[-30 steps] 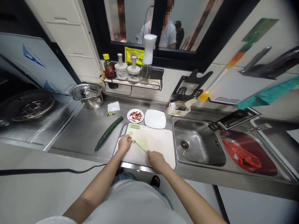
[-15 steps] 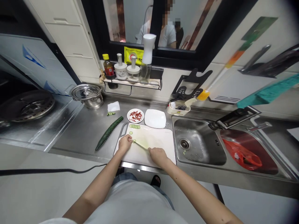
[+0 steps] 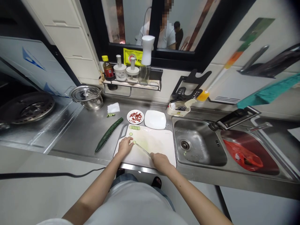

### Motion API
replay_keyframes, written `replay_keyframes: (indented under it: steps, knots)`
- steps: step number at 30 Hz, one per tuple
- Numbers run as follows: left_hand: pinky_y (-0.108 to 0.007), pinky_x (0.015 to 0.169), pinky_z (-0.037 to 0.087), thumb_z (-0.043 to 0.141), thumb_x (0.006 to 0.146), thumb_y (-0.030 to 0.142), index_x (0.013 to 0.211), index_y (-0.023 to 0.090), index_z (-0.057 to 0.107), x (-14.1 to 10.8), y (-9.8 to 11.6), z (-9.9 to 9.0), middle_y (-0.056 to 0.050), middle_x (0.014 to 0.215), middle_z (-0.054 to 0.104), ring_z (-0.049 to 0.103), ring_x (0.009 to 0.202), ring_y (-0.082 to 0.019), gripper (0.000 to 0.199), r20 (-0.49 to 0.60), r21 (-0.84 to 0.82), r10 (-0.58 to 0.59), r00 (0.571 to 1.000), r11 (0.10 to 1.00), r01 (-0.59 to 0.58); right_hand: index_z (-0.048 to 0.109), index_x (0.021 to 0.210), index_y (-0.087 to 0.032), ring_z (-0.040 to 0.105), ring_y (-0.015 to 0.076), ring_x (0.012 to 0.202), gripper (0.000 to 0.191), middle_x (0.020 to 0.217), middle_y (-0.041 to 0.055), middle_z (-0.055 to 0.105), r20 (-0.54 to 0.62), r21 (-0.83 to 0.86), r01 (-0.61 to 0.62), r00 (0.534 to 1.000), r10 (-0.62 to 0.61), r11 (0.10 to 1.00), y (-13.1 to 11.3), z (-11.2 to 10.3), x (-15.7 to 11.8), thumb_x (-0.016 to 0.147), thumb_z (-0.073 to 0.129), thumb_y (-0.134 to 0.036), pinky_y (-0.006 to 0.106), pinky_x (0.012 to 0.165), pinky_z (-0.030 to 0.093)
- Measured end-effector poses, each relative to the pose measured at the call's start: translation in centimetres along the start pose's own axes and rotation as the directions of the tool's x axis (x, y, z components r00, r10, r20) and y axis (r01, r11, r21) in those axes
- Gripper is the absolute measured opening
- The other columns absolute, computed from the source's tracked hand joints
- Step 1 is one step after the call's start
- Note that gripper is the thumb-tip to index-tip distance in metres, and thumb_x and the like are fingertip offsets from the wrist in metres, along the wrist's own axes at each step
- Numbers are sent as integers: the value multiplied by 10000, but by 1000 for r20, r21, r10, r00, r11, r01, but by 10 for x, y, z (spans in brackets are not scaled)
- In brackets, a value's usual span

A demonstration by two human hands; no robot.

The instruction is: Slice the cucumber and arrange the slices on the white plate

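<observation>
My right hand [image 3: 160, 162] is closed round the handle of a knife [image 3: 143, 150], whose blade points left across the white cutting board [image 3: 161, 147]. At the blade's tip lies a small cucumber slice [image 3: 134, 142]. My left hand [image 3: 125, 146] is over the board's left part, its thumb and forefinger close to that slice; whether they grip it is too small to tell. Another slice [image 3: 130, 134] lies just above this hand. Several overlapping slices [image 3: 134, 127] form a row at the board's upper left corner. A whole cucumber [image 3: 108, 135] rests on the counter left of the board.
Behind the board are a plate of red pieces [image 3: 135, 117] and a white plate [image 3: 155, 119]. A lidded pot [image 3: 87, 97] stands left, near a white tissue [image 3: 113, 107]. The sink [image 3: 199, 143] is at the right, with a red bag [image 3: 243, 156] in its second basin.
My right hand and the knife handle have moved slightly right and down. The fingers of my left hand have spread a little beside the slice. The view has shifted slightly.
</observation>
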State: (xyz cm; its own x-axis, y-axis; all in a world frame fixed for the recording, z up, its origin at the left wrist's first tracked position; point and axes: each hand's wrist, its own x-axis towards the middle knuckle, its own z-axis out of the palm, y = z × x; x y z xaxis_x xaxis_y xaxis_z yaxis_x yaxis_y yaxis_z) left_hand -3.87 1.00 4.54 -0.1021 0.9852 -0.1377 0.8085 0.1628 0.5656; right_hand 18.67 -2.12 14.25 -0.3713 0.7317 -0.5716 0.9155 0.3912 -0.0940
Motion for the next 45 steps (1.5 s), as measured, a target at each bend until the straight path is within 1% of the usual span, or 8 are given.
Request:
replay_keyframes:
  steps: [4, 9, 13, 18, 25, 29, 36, 45]
  knots:
    - [-299, 828, 391, 547, 846, 302, 1085, 237, 644, -7, 3, -2, -55, 925, 615, 561, 927, -203, 266, 8, 58, 69, 998, 996, -69, 613, 1072, -144, 657, 245, 940, 314, 965, 155, 689, 2, 26, -7, 1000, 7, 1000, 3, 4, -4, 893, 356, -114, 295, 699, 432]
    - [-279, 806, 392, 560, 820, 242, 946, 210, 657, -3, 6, -1, -56, 917, 609, 561, 915, -191, 163, 20, 40, 68, 997, 997, -69, 611, 1068, -151, 651, 243, 930, 296, 978, 146, 688, -5, 58, -35, 999, 36, 998, 5, 10, -9, 920, 356, -174, 291, 689, 414]
    - [-251, 730, 387, 590, 768, 198, 834, 191, 637, 3, 9, -1, -33, 845, 625, 568, 831, -164, 81, 20, -22, 22, 1000, 1000, -21, 621, 1043, -167, 645, 235, 927, 295, 975, 131, 691, 17, 92, -75, 997, 74, 993, 8, 13, -15, 938, 351, -220, 286, 682, 398]
    - [-207, 611, 367, 611, 744, 216, 750, 186, 603, 6, 11, -2, 16, 705, 630, 562, 666, -113, 32, 44, -189, -72, 996, 979, 79, 632, 1014, -183, 644, 220, 904, 299, 963, 110, 695, -4, 154, -92, 996, 94, 984, 16, 18, -20, 937, 350, -250, 272, 665, 377]
    - [-196, 621, 397, 614, 745, 254, 776, 180, 607, 23, -1, -3, 19, 712, 641, 572, 662, -106, 81, -66, -308, -184, 981, 939, 155, 636, 1014, -195, 639, 208, 901, 293, 967, 97, 695, -6, 193, -106, 994, 109, 975, 20, 20, -21, 932, 364, -266, 260, 664, 364]
    - [-202, 629, 395, 619, 751, 283, 817, 190, 613, 34, -7, -5, 18, 741, 651, 579, 680, -110, 114, -117, -275, -235, 965, 941, 196, 635, 1015, -198, 637, 200, 898, 298, 966, 92, 695, -2, 206, -111, 994, 114, 972, 21, 17, -20, 939, 360, -284, 252, 658, 359]
    - [-220, 657, 392, 628, 770, 368, 840, 203, 619, 43, -6, -5, 10, 773, 666, 598, 730, -132, 180, -98, -227, -288, 953, 939, 260, 635, 1034, -183, 636, 204, 906, 315, 983, 102, 691, 19, 211, -136, 991, 135, 968, 23, 12, -20, 934, 347, -263, 253, 645, 353]
    - [-248, 726, 399, 585, 801, 349, 914, 229, 645, 44, -4, -4, 10, 780, 670, 609, 782, -157, 174, -95, -76, -251, 963, 967, 244, 635, 1028, -198, 636, 197, 914, 297, 981, 89, 695, 25, 234, -133, 991, 130, 963, 25, 13, -19, 940, 367, -291, 245, 646, 348]
